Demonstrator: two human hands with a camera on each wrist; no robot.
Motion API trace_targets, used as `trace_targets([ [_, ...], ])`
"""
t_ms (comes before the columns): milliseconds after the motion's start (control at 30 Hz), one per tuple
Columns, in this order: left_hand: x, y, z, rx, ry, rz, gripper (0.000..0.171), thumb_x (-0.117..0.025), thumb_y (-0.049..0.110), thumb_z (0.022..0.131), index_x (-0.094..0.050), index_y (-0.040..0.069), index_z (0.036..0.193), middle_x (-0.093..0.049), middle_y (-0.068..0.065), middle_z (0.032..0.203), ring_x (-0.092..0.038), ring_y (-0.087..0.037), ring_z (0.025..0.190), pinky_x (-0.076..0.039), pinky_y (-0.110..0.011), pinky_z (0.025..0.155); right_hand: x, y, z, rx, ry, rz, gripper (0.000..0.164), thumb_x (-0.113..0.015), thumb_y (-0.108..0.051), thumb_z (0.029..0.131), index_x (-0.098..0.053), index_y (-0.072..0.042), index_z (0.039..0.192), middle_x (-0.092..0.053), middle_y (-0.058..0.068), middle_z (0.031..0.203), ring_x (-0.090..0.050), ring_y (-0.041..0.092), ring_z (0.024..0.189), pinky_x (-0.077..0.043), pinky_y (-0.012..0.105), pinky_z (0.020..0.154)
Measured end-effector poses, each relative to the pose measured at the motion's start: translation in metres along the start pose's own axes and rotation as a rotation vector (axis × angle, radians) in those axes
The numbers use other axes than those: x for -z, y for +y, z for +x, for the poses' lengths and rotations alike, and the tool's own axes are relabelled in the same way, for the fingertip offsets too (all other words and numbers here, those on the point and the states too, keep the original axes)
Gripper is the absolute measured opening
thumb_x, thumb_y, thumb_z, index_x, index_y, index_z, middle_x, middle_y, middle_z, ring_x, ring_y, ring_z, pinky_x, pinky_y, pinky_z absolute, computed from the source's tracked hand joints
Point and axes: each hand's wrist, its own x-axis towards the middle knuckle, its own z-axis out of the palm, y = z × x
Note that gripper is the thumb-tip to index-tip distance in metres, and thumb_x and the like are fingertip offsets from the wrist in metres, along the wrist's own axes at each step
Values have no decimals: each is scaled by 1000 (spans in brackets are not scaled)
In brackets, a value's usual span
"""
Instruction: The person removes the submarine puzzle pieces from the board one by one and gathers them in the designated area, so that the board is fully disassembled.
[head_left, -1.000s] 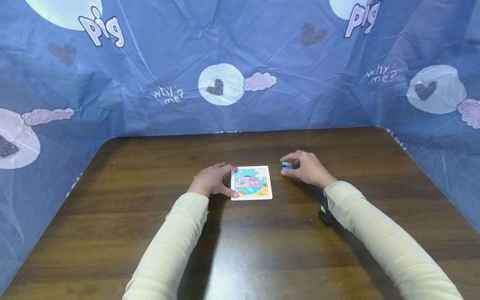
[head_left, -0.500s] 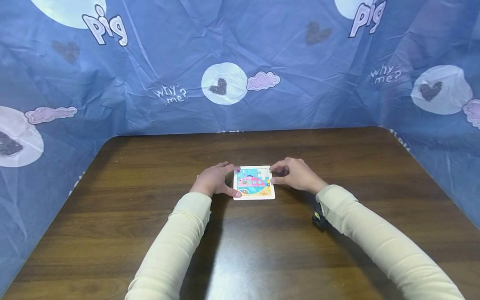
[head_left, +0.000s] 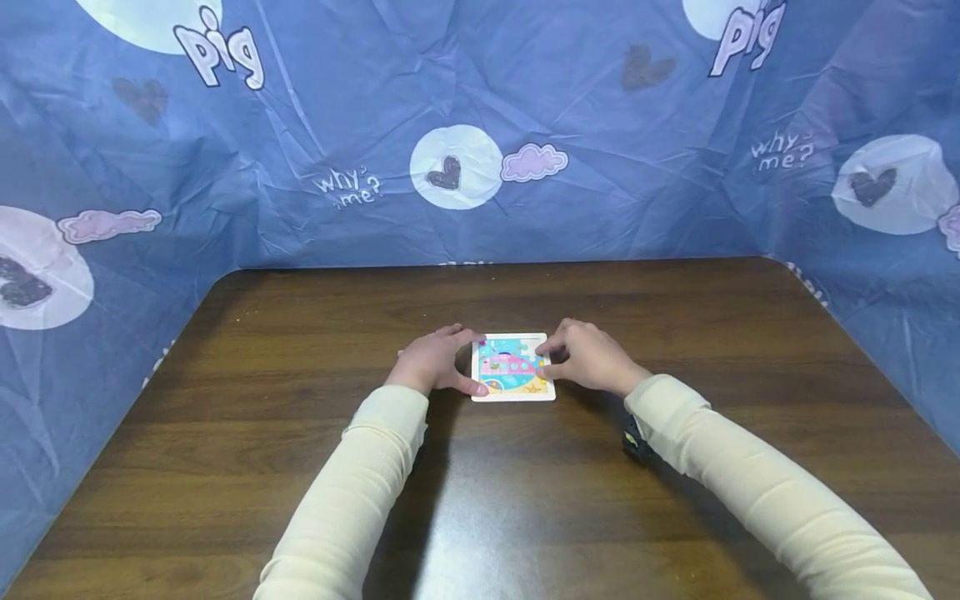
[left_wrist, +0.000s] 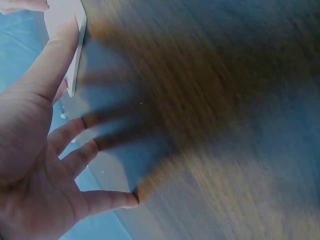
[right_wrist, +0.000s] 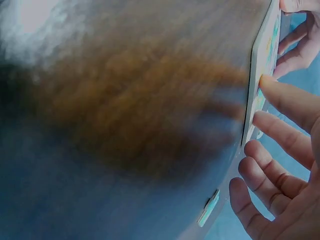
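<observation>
A small square jigsaw puzzle board [head_left: 517,397] with a white frame lies on the table, picturing a pink submarine on teal water. Its upper right part shows pale, unfilled space. My left hand [head_left: 433,362] rests at its left side; thumb and forefinger press the two left corners. In the left wrist view the other fingers [left_wrist: 75,157] spread out straight. At the board's right edge my right hand [head_left: 596,358] has thumb and forefinger close together, pinching a small blue puzzle piece that the fingertips mostly hide. Its remaining fingers [right_wrist: 262,180] curl loosely.
Another teal puzzle piece [right_wrist: 208,207] lies flat on the table to the right of the board, hidden by the right hand in the head view. The brown wooden table [head_left: 495,517] backs onto a blue printed curtain [head_left: 337,100] on three sides.
My right hand has moved left with the blue puzzle piece, from beside the board onto its right edge. My left hand has kept its hold at the left corners.
</observation>
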Motion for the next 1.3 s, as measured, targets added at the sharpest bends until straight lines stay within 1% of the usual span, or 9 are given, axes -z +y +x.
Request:
trace_targets([
  [367,0,0,-1,-8,-2,-2,88,-86,47,79,-44,27,154,-27,-13,166,-34,-42,147,-31,-77,104,2,-7,4,-24,-25,-42,28,-86,-24,83,-80,-11,107,-67,4,101,-62,24,93,-52,43,84],
  [533,2,1,-2,-3,-26,16,91,-84,47,81,-37,31,158,-24,-14,167,-32,-43,147,-30,-77,105,4,-9,5,-37,-44,-50,26,-86,-22,81,-80,-11,104,-66,6,102,-62,25,92,-52,44,84],
  [833,1,1,0,19,-49,8,90,-83,47,82,-38,31,158,-21,-12,168,-26,-41,150,-27,-77,107,4,-10,6,-62,-46,-60,26,-87,-23,80,-78,-13,102,-65,7,102,-61,27,92,-51,45,82],
  [1067,0,0,1,20,-50,12,90,-83,47,82,-38,30,158,-21,-13,168,-26,-41,150,-27,-78,106,2,-15,6,-62,-29,-89,30,-89,-21,79,-69,-12,100,-64,6,102,-62,27,94,-52,46,83],
  [1300,-1,-1,0,12,-31,-1,90,-84,47,82,-39,30,158,-21,-12,168,-26,-40,151,-26,-78,106,1,-14,6,-46,-8,-60,30,-89,-17,79,-62,-11,91,-60,5,95,-56,22,85,-48,40,77],
])
